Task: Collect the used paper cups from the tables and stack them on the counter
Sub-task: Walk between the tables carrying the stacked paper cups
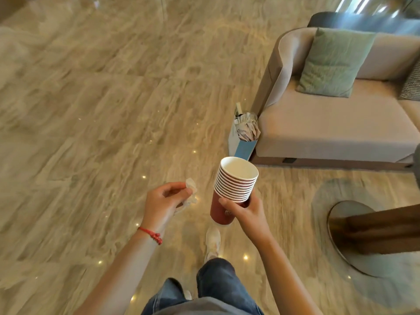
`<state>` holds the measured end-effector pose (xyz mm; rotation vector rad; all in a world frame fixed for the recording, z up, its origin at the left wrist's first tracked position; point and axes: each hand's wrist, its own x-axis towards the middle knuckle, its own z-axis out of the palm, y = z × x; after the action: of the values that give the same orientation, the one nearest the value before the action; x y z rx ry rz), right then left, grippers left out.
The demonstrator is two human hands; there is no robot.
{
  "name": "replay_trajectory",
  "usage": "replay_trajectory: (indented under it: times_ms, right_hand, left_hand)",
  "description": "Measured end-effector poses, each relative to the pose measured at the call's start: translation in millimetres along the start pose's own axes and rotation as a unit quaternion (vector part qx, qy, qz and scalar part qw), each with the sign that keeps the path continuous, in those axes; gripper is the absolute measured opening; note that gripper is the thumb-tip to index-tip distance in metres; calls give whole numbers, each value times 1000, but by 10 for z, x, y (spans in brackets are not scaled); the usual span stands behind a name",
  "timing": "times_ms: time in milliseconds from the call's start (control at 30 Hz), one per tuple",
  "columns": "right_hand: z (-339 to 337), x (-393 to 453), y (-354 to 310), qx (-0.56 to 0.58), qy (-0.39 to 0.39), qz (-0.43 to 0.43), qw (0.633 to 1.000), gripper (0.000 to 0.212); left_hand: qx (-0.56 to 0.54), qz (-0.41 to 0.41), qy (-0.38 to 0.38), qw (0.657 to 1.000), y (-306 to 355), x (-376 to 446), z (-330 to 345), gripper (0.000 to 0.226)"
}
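A stack of several red paper cups (235, 185) with white rims and white insides is held upright in front of me. My right hand (246, 212) grips the lowest cup from the right, thumb across its front. To the left, my left hand (163, 201) pinches a crumpled white tissue (190, 194) between thumb and fingers. A red string bracelet circles the left wrist. The top cup looks empty inside.
A beige sofa (336, 133) with a green cushion (334, 62) stands at the right. A paper bag (244, 137) with wrapped items leans against its corner. A round metal table base (350, 242) sits at the lower right. Glossy marble floor (102, 110) spreads to the left; my legs show below.
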<state>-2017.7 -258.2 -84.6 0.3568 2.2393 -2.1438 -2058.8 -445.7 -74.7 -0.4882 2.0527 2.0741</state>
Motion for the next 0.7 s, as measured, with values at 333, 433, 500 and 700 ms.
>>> replay_trajectory:
  times_ms: [333, 433, 500, 700]
  right_hand:
    - [-367, 2303, -532, 10, -17, -11, 1000, 57]
    - [-400, 2871, -659, 4, -29, -10, 1000, 55]
    - [-391, 3244, -689, 3, -24, -9, 1000, 56]
    - [-280, 4488, -755, -8, -10, -3, 1000, 52]
  left_hand:
    - [-17, 2, 22, 1000, 865, 1883, 874, 13]
    - [-26, 5, 34, 999, 1089, 2364, 1011, 14]
    - [-30, 2, 35, 999, 1187, 2693, 1080, 14]
    - [-18, -3, 27, 999, 1513, 3935, 1258, 16]
